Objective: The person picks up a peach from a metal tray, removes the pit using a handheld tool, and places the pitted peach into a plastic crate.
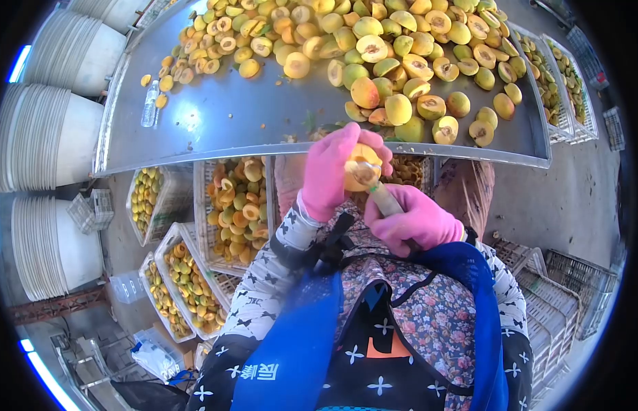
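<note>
My left hand (327,171), in a pink glove, is closed around a yellow peach half (361,168) with its cut face turned toward me. In my pink-gloved right hand (416,220) is a pitting knife (385,201) with a pale greenish handle. Its metal tip is at the pit hollow in the middle of the peach half. Both hands are over my lap, just in front of the near edge of the metal table (240,130). Beyond them lies a heap of halved and whole peaches (398,109).
A plastic bottle (150,104) lies at the table's left. Below, crates of peaches (238,205) stand on the left, with more crates (552,75) at far right. Stacked empty crates (548,308) are at lower right. Big white tubs (58,137) line the left side.
</note>
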A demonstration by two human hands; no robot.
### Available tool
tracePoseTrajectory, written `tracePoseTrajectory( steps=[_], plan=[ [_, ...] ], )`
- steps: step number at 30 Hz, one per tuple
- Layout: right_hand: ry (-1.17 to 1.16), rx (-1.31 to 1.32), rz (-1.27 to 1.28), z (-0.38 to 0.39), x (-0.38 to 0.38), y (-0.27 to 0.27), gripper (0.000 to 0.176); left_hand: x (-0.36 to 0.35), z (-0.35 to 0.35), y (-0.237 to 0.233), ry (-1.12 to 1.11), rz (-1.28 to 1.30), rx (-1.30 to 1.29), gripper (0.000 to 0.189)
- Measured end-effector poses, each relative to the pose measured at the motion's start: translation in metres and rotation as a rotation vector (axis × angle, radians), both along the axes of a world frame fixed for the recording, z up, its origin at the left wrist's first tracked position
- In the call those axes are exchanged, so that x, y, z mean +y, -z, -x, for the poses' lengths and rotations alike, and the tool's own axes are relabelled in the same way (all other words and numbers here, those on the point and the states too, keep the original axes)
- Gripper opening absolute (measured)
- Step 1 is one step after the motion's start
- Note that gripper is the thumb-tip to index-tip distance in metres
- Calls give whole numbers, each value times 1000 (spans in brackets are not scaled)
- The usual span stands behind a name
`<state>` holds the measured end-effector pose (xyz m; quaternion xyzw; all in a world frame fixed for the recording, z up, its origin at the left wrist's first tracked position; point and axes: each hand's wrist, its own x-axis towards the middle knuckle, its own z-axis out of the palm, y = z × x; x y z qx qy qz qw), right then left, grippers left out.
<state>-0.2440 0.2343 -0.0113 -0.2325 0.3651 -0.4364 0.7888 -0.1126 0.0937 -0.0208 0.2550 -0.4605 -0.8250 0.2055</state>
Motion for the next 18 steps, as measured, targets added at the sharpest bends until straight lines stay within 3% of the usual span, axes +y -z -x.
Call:
tracePoseTrajectory(
  steps=[1, 3, 6, 8, 9, 11, 13, 15, 18],
  plan=[
    [-72, 32, 37, 8, 2, 2, 16, -5, -2, 1, 45, 5, -21, 40],
    [-249, 238, 73, 19, 5, 10, 19, -12, -33, 1, 135, 481, -256, 34],
    [-311, 1206, 493, 37, 26, 59, 26, -34, -106, -33, 229, 1027, -803, 37],
    [-272, 1419, 398, 51, 31, 68, 27, -60, -149, -32, -63, 1164, -1036, 37],
    [-258, 1523, 348, 55, 33, 70, 27, -61, -140, -33, -159, 1093, -933, 38],
    [-40, 1589, 391, 65, 24, 75, 26, -63, -107, -35, -358, 942, -728, 42],
    [154, 1641, 448, 72, 23, 59, 25, -76, -49, -10, -233, 929, -582, 63],
    [141, 1573, 441, 78, 32, 38, 26, -77, 17, 8, -173, 784, -671, 73],
    [49, 1524, 384, 78, 49, 25, 30, -83, 75, 56, -72, 1001, -815, 81]
  ],
)
